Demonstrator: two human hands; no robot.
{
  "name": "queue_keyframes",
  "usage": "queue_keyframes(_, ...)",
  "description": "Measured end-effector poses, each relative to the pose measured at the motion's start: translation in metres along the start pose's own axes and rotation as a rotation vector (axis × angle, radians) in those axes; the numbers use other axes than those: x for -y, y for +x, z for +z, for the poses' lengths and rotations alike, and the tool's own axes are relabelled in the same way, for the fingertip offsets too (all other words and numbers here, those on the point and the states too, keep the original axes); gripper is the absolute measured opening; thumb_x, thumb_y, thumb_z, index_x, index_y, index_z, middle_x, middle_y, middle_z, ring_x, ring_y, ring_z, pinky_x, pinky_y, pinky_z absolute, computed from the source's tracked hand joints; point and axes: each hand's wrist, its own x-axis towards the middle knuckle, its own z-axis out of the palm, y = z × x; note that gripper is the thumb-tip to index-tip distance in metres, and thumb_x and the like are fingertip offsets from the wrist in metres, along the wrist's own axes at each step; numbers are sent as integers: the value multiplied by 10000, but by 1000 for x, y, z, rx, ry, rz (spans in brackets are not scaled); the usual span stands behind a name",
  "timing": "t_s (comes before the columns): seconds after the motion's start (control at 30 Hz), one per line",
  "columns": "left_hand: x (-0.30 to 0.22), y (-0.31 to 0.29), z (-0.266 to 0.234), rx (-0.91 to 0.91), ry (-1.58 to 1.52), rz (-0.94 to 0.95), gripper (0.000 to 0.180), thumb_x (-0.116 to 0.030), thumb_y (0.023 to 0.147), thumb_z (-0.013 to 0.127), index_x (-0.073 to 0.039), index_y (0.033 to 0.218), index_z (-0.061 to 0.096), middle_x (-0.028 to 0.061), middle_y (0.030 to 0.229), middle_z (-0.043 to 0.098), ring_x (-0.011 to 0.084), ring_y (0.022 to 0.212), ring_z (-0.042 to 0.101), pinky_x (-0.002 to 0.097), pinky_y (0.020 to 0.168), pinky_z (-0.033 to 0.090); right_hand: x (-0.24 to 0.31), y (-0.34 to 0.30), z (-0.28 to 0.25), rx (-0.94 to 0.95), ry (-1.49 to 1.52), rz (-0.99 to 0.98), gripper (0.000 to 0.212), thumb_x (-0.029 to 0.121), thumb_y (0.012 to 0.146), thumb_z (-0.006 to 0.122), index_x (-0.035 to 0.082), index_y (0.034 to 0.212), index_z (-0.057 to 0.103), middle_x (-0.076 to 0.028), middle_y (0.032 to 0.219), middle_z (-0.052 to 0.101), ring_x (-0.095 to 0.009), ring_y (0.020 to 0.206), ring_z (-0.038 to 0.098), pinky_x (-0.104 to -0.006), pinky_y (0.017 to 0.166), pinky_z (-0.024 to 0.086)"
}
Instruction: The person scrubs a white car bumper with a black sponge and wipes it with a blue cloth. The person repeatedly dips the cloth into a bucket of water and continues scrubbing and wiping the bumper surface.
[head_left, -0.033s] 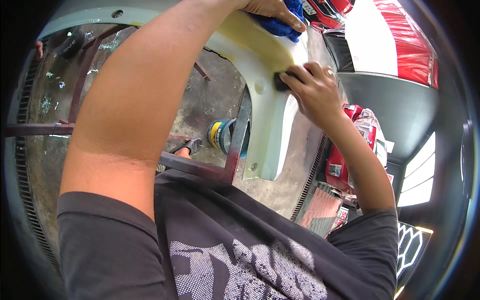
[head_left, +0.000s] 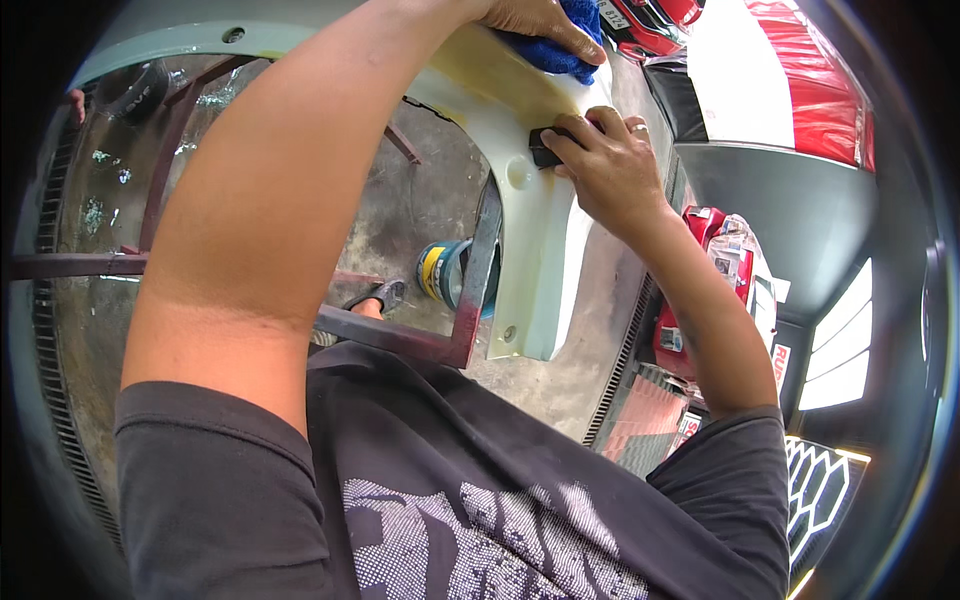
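We see a pale green car body panel (head_left: 530,270), with yellowish patches across its upper stretch, propped beside a metal frame (head_left: 475,290) and reaching up past the top edge of the view. Against the panel's face, near a round dimple, sits a small black block (head_left: 543,148), and the right hand (head_left: 615,170) has it gripped, fingers bent closely over it (one of them wears a ring). Higher up, the left hand (head_left: 535,18) lies on a blue cloth (head_left: 562,62) on the panel, one digit stretched along the fabric; the upper edge cuts this hand off, so we cannot tell how far it is closed. Below the panel, behind the frame, we find a teal bucket (head_left: 442,275) with a yellow label, and just left of it a foot in a dark sandal (head_left: 392,295) on the stained concrete floor (head_left: 420,200). To the right, beyond a slotted floor drain (head_left: 612,368), stands a red car (head_left: 728,265) partly covered with paper, and farther right we notice hexagonal lights (head_left: 818,490).
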Motion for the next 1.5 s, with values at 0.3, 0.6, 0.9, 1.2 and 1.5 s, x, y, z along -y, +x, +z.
queue_keyframes(0.3, 14, 5, 8, -41, 5, 106, 475, -486, 791, 916, -116, 1089, 912, 135, 1081, 874, 268, 971, 821, 415, 905, 641, 3, 3, 7, -76, -35, 48, 425, 266, 867, 896, 211, 1279, 809, 65, 1310, 726, -224, 1202, 645, -508, 1010, 523)
queue_keyframes(0.6, 7, 3, 2, -21, 35, 34, 521, -551, 759, 938, -130, 1066, 921, 151, 1048, 872, 292, 941, 824, 419, 883, 642, -4, -7, 2, -121, 22, 121, 439, 215, 894, 882, 223, 1325, 802, 75, 1304, 728, -237, 1201, 632, -504, 1029, 513)
queue_keyframes(0.9, 7, 5, 2, 46, -21, 35, 535, -535, 770, 943, -127, 1116, 908, 147, 1099, 868, 260, 981, 816, 396, 919, 628, -10, -11, 6, -202, 77, 142, 447, 218, 870, 905, 227, 1307, 811, 84, 1303, 738, -238, 1197, 632, -478, 1023, 508)
queue_keyframes(1.2, 3, 0, 5, 17, -14, 32, 500, -449, 833, 903, -115, 1204, 888, 163, 1144, 857, 260, 1054, 801, 405, 925, 627, -14, -2, 7, -177, 75, 105, 428, 216, 900, 888, 218, 1320, 806, 75, 1290, 737, -248, 1207, 643, -520, 1010, 533)
queue_keyframes(1.5, 7, -3, 10, 66, -194, 132, 362, -280, 845, 847, -74, 1141, 880, 134, 1066, 857, 230, 1018, 796, 396, 890, 639, 13, -9, -4, -14, 38, 51, 412, 175, 880, 876, 220, 1282, 799, 52, 1277, 725, -258, 1209, 663, -489, 1014, 549)
